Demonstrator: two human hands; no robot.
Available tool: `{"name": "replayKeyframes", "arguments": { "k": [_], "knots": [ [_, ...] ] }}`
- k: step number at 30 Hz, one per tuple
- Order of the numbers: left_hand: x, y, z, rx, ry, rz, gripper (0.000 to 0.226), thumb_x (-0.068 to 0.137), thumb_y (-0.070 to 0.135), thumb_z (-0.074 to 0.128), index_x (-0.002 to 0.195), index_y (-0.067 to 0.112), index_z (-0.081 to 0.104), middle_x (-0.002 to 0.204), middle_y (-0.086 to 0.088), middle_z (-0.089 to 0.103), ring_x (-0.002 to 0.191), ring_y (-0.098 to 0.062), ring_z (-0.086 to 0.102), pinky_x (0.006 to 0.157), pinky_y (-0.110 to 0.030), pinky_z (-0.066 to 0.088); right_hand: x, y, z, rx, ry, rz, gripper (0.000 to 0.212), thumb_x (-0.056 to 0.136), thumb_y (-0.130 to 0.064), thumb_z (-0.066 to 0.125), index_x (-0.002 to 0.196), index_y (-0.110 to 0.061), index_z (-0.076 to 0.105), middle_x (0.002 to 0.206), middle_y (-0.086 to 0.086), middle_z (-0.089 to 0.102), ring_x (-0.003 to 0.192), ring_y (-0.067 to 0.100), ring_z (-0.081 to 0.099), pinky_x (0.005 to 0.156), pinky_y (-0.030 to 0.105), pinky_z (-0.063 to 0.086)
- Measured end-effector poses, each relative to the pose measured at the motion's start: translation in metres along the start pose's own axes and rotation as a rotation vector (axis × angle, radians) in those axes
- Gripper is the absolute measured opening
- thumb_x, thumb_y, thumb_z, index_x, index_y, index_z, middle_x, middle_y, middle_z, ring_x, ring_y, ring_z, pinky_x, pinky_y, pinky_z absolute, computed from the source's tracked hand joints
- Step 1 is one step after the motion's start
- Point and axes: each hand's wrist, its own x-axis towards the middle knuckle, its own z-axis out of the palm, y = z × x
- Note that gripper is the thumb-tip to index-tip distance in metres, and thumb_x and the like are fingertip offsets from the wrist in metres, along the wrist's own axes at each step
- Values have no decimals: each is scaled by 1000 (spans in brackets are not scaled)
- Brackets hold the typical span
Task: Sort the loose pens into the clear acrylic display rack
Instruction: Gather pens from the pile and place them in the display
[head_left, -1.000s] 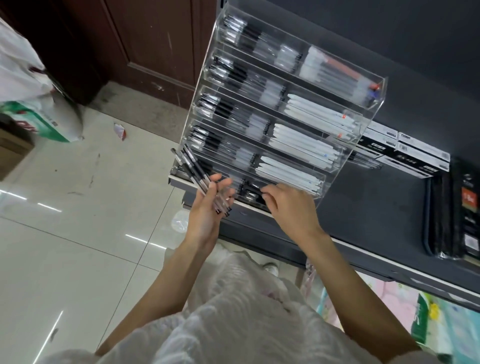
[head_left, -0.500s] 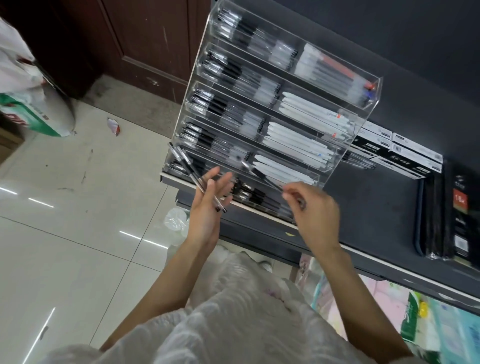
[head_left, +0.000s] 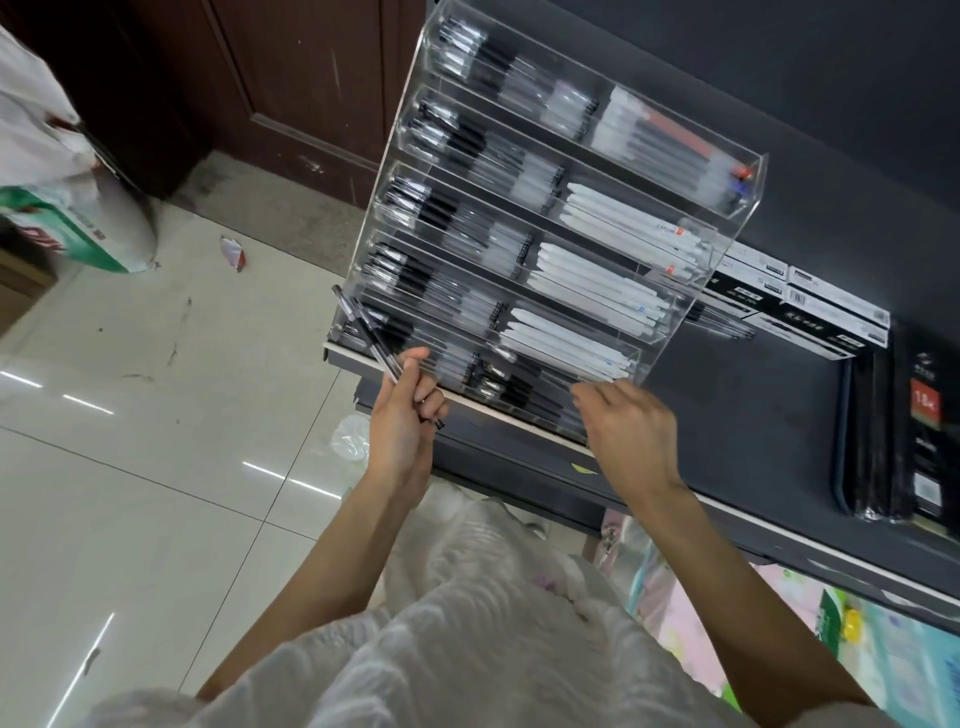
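The clear acrylic display rack (head_left: 750, 200) stands on a dark shelf (head_left: 753, 415). It has several tiers, with black-capped pens on the left and white pens on the right. My left hand (head_left: 402, 426) grips a small bunch of loose clear pens with black caps (head_left: 366, 332) at the rack's lower left corner. My right hand (head_left: 626, 431) is at the front of the lowest tier. Its curled fingertips pinch the end of one pen (head_left: 524, 364) that slants into that tier. The fingers are blurred.
Flat pen boxes (head_left: 810, 306) lie on the shelf right of the rack, with dark wrapped packs (head_left: 883, 431) further right. To the left are the tiled floor (head_left: 130, 467), a white sack (head_left: 78, 223), a scrap of wrapper (head_left: 234, 252) and a brown wooden door (head_left: 291, 78).
My right hand drew one pen from the left hand's bunch and carried it right and down into the lowest tier. The left hand closed tighter round the remaining pens.
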Motion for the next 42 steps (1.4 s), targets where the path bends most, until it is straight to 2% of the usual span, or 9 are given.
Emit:
{"name": "replayKeyframes", "arguments": {
  "k": [5, 11, 14, 18, 21, 26, 30, 35, 42],
  "knots": [
    [-1, 1, -3, 26, 15, -10, 27, 104, 29, 34, 97, 17, 57, 56, 10, 27, 48, -5, 27, 52, -18, 31, -12, 6, -1, 9, 26, -27, 29, 59, 6, 77, 68, -20, 65, 57, -6, 59, 57, 11, 55, 45, 18, 37],
    [-5, 0, 2, 71, 1, -27, 32, 104, 34, 30, 97, 19, 57, 57, 10, 27, 51, -6, 27, 57, -21, 30, 0, 1, 5, -58, -67, -16, 33, 43, 9, 67, 60, -18, 60, 51, -3, 55, 49, 14, 49, 43, 18, 28],
    [-6, 0, 5, 100, -17, -24, 32, 104, 34, 28, 97, 21, 57, 58, 10, 33, 53, -6, 33, 60, -22, 33, 7, -4, 10, -73, -133, -20, 33, 40, 7, 74, 58, -17, 60, 49, -2, 55, 45, 14, 50, 42, 19, 35],
    [-6, 1, 6, 118, -65, 1, 33, 104, 35, 27, 99, 23, 58, 66, 9, 47, 60, -6, 45, 66, -23, 40, 10, -7, 12, -98, -143, -14, 34, 37, 8, 77, 55, -15, 59, 50, 0, 53, 40, 13, 47, 43, 17, 30],
    [-6, 0, 6, 131, -73, 16, 33, 104, 35, 28, 101, 23, 59, 72, 8, 50, 64, -5, 48, 67, -23, 41, 4, -7, 19, -115, -112, 2, 34, 40, 9, 74, 62, -14, 63, 57, 0, 54, 44, 13, 47, 43, 18, 30],
    [-4, -1, 6, 149, -67, 7, 34, 104, 35, 30, 102, 23, 61, 74, 8, 51, 65, -5, 48, 66, -22, 42, -1, -10, 27, -40, -62, 10, 38, 50, 9, 75, 81, -13, 73, 70, 0, 65, 52, 15, 58, 45, 20, 43],
    [-4, -3, 9, 173, -75, 1, 34, 103, 36, 30, 105, 23, 61, 75, 8, 51, 67, -5, 48, 66, -23, 41, 3, -15, 30, -37, -84, 56, 33, 50, 5, 78, 78, -15, 74, 67, 0, 66, 56, 17, 61, 52, 22, 47],
    [-5, -5, 12, 158, -104, -20, 33, 103, 36, 30, 105, 24, 60, 74, 9, 51, 68, -6, 46, 67, -22, 38, 6, -16, 28, -1, -96, 107, 35, 46, 7, 78, 73, -15, 74, 64, -1, 65, 55, 17, 60, 49, 22, 48],
    [-6, -3, 12, 119, -112, -40, 32, 103, 36, 30, 106, 23, 59, 72, 9, 52, 65, -5, 45, 66, -21, 38, 2, -22, 36, 50, -89, 94, 46, 44, 7, 81, 84, -14, 76, 71, 0, 68, 60, 19, 63, 55, 24, 51]
  ]
}}
